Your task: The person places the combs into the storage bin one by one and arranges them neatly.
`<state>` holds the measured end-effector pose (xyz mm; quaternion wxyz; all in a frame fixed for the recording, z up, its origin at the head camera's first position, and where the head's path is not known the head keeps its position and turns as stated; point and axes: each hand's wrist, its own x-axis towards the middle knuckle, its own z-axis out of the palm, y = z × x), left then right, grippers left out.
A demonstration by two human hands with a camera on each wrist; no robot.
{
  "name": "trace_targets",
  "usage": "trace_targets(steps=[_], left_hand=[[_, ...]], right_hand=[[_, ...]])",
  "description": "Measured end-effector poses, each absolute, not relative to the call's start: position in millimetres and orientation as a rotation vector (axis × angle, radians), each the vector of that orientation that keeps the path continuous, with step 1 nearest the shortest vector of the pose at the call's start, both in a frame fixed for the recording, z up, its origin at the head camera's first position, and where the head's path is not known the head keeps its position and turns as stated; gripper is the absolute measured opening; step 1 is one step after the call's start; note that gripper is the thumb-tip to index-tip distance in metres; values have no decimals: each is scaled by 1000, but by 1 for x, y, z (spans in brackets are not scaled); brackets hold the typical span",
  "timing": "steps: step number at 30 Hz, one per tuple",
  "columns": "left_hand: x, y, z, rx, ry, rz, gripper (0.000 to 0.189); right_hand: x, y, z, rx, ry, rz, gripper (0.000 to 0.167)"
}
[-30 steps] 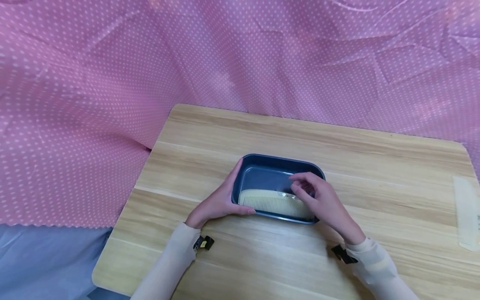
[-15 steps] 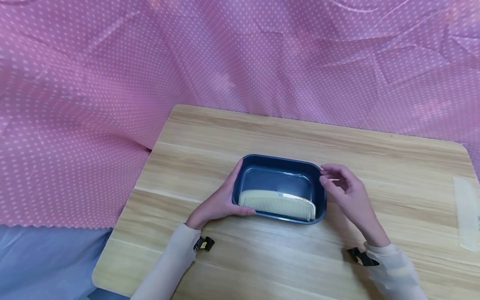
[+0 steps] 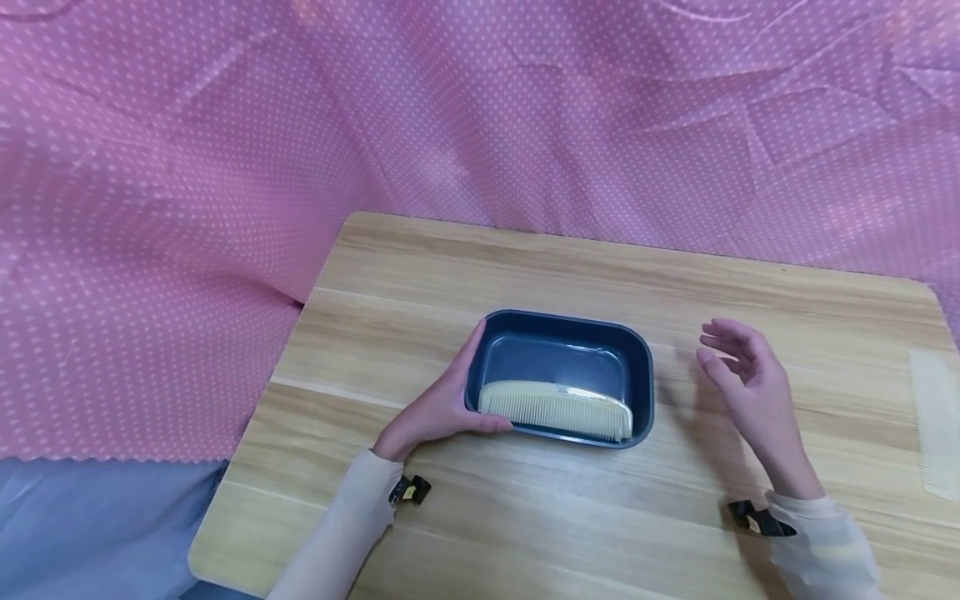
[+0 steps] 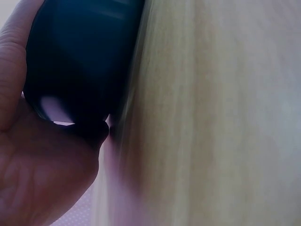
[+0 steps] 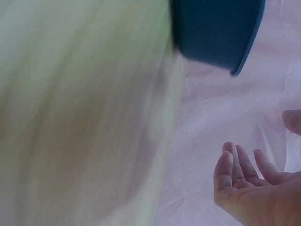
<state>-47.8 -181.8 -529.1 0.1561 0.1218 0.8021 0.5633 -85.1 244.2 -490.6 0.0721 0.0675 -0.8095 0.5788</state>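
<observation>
A dark blue rectangular tray (image 3: 551, 354) sits on the table in the head view. Inside it, along the near wall, a cream comb (image 3: 555, 407) lies with its teeth toward the person. My left hand (image 3: 442, 400) grips the tray's left end, thumb over the near rim and fingers along the left wall. The left wrist view shows that hand around the tray's dark end (image 4: 84, 56). To the right of the tray, and apart from it, my right hand (image 3: 753, 387) is raised above the table with loosely bent fingers and holds nothing.
A second pale comb (image 3: 936, 425) lies at the right edge of the wooden table (image 3: 600, 517). Behind and to the left hangs a pink polka-dot cloth (image 3: 450, 108). A blue-grey fabric (image 3: 97, 525) shows at lower left.
My right hand has moved from over the comb in the tray, past the right rim, and away to the right. The left hand, the tray and both combs stay put.
</observation>
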Motion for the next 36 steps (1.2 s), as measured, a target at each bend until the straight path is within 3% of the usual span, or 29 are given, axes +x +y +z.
trace_targets(steps=[15,26,36], left_hand=[[-46,-182,-526,314,2307,1596,141],[-47,-180,-524,308,2277,1619,140],[-48,-178,-525,300,2269,1628,139]], right_hand=[[-80,325,-490,-203,-2252,1920,44],[-75,357,-489,-673,-2377,1618,41],[-70,388,-491,-926,-2539,1367,75]])
